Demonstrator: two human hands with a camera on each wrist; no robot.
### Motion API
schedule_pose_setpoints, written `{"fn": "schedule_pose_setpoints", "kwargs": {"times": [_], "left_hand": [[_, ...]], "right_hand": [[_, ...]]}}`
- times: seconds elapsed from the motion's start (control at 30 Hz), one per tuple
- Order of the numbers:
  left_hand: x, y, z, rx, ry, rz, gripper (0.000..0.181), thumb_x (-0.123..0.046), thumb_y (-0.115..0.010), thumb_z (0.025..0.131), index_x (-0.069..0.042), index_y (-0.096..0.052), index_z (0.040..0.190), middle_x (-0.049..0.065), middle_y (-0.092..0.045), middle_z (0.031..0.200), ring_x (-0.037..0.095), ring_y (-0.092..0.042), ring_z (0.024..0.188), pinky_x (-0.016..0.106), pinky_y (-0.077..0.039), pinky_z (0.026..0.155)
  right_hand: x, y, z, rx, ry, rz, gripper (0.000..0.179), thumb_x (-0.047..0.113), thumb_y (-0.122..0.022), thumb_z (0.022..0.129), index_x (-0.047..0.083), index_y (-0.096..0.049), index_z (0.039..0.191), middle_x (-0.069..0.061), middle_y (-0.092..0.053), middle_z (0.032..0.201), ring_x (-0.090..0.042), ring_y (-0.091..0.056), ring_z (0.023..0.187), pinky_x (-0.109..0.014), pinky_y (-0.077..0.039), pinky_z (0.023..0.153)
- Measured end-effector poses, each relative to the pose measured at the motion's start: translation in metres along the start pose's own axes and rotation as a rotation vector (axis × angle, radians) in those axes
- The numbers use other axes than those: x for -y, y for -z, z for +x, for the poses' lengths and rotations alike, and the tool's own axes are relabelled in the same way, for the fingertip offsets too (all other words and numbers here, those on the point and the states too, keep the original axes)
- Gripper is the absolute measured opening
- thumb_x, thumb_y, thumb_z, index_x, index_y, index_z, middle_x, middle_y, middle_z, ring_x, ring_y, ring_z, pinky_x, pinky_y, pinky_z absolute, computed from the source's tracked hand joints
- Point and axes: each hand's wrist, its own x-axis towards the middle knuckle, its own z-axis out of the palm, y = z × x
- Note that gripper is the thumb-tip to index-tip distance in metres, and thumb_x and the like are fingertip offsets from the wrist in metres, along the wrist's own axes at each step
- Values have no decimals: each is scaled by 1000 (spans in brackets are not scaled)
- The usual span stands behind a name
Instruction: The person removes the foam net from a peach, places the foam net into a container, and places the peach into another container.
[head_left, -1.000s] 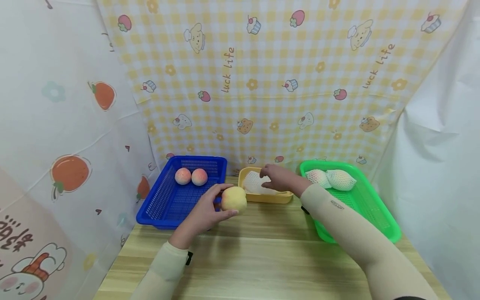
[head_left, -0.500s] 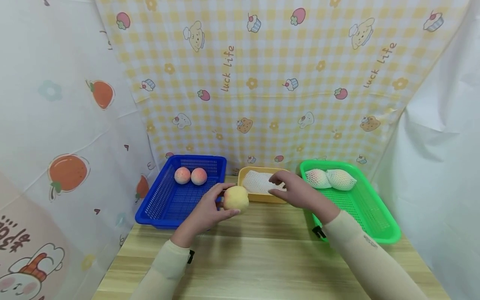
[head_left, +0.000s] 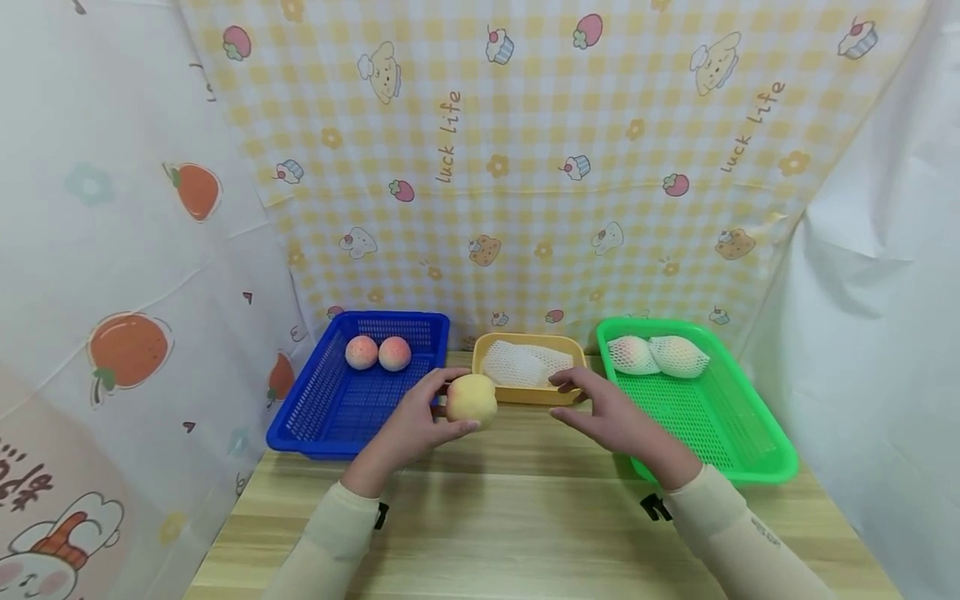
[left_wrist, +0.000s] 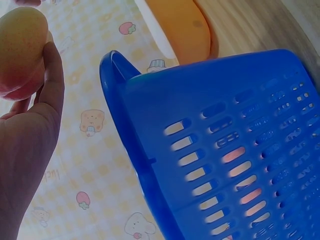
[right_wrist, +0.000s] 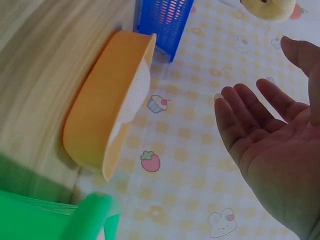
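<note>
My left hand grips a yellow peach with a reddish side, held above the table in front of the blue basket's right edge. The left wrist view shows fingers curled behind the peach. My right hand is held up to the right of the peach, near the front right corner of the yellow tray. It holds nothing, and its fingers are relaxed and parted from the thumb. White foam net sleeves lie in that tray.
At the left, a blue basket holds two pink peaches. At the right, a green basket holds two fruits in white foam nets. A patterned cloth hangs behind the wooden table.
My right hand has drawn back from above the yellow tray, moving right and nearer to me, with nothing in it. My left hand and its peach have hardly moved.
</note>
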Motion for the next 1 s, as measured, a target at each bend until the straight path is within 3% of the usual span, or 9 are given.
{"fn": "schedule_pose_setpoints", "kwargs": {"times": [0.23, 0.47, 0.63, 0.8, 1.0], "left_hand": [[0, -1, 0, 0, 5, -6, 77, -19, -94, 92, -12, -55, 158, 9, -60, 145, 29, -66, 121, 39, -61, 98], [0, -2, 0, 5, 4, -2, 75, -21, -94, 92, -16, -56, 157, 9, -60, 145, 27, -67, 120, 40, -61, 97], [-3, 1, -1, 18, -7, 44, 75, -24, -94, 92, -20, -57, 158, 6, -60, 145, 27, -66, 121, 42, -61, 98], [-5, 14, -2, 33, -25, 114, 77, -26, -94, 92, -19, -57, 158, 3, -60, 146, 27, -66, 123, 46, -62, 99], [-10, 47, -1, 33, -21, 183, 77, -24, -95, 91, -19, -56, 157, 6, -60, 150, 30, -67, 125, 49, -61, 101]], "right_hand": [[-3, -3, -4, -12, 15, 26, 43, 25, -80, 105, 15, -63, 144, 1, -67, 139, -21, -67, 123, -57, -59, 101], [-5, -4, -4, -13, 26, 18, 42, 27, -79, 106, 17, -64, 143, 3, -66, 141, -19, -66, 125, -46, -60, 101], [-6, -7, -6, -9, 48, 40, 41, 23, -79, 106, 15, -63, 143, 0, -65, 141, -27, -66, 126, -54, -59, 100], [-7, -10, -7, -13, 83, 42, 41, 19, -79, 106, 12, -63, 143, -3, -66, 140, -36, -67, 126, -57, -60, 98], [-6, -10, -7, 1, 70, 44, 40, 23, -80, 105, 15, -65, 141, 0, -65, 139, -28, -67, 127, -54, -61, 98]]}}
